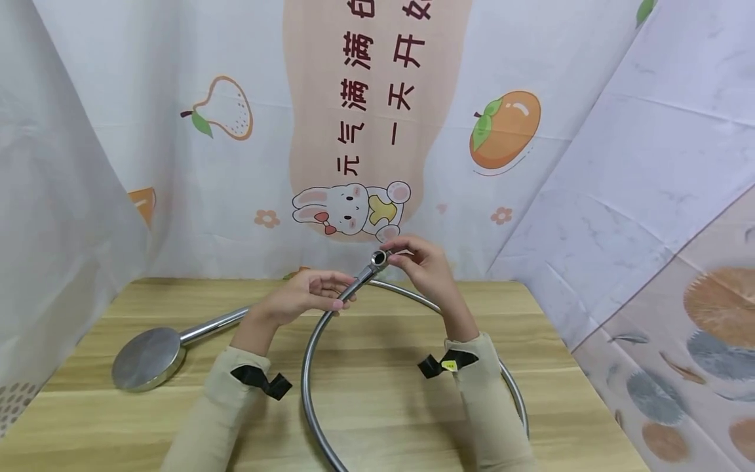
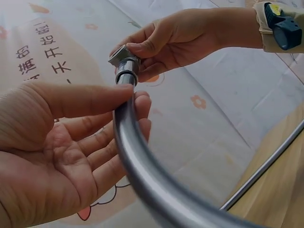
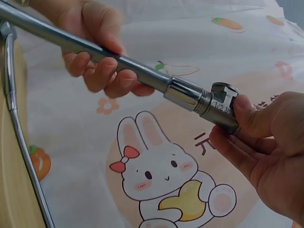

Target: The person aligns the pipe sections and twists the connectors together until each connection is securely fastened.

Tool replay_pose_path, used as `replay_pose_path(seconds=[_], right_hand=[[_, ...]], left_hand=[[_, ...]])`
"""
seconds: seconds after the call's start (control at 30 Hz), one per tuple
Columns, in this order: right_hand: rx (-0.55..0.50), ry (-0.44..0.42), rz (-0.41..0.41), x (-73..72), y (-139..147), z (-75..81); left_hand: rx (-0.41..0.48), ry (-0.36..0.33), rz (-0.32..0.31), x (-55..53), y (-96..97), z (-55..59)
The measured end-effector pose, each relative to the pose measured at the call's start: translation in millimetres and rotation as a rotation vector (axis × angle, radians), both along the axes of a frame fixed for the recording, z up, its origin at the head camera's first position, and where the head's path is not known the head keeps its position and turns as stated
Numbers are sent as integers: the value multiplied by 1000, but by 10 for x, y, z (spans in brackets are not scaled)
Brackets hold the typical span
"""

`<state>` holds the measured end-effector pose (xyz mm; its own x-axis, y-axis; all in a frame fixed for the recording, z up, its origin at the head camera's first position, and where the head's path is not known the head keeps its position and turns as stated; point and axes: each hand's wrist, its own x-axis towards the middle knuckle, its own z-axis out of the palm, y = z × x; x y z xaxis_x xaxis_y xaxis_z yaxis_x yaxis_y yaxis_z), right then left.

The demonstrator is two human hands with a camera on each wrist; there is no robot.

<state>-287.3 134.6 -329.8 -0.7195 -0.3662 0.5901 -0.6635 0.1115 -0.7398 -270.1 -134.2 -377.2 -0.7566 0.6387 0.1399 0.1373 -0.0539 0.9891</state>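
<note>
My left hand [image 1: 297,298] holds a silver shower hose [image 1: 306,380] close to its upper end, thumb on one side and fingers on the other. At that end sits a metal fitting [image 3: 218,105] with a round opening, raised above the table. My right hand [image 1: 423,267] pinches this fitting between thumb and fingertips. From the left hand the hose curves down toward the front edge of the head view. A round silver shower head [image 1: 144,364] lies at the left of the table, its handle [image 1: 215,326] partly hidden behind the left wrist.
The wooden table [image 1: 377,393] ends at a hanging cloth [image 1: 236,183] printed with fruit and a rabbit. More of the hose loops behind the hands and down the right, passing behind the right forearm. Patterned cloth [image 1: 666,393] hangs at the right.
</note>
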Motion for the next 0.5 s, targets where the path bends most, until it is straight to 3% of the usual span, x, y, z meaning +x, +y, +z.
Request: replay_pose_path(seconds=[0.1,0.27,0.5], right_hand=[[40,-23,17,-82,27,21],[160,-67,7,-198,109,-12],[222,-127,-16,-260,129,-169]], left_hand=[[-24,0,57,-52,-27,39],[-153,20,127,-150,-53,133],[-326,71,84,-250,-92,112]])
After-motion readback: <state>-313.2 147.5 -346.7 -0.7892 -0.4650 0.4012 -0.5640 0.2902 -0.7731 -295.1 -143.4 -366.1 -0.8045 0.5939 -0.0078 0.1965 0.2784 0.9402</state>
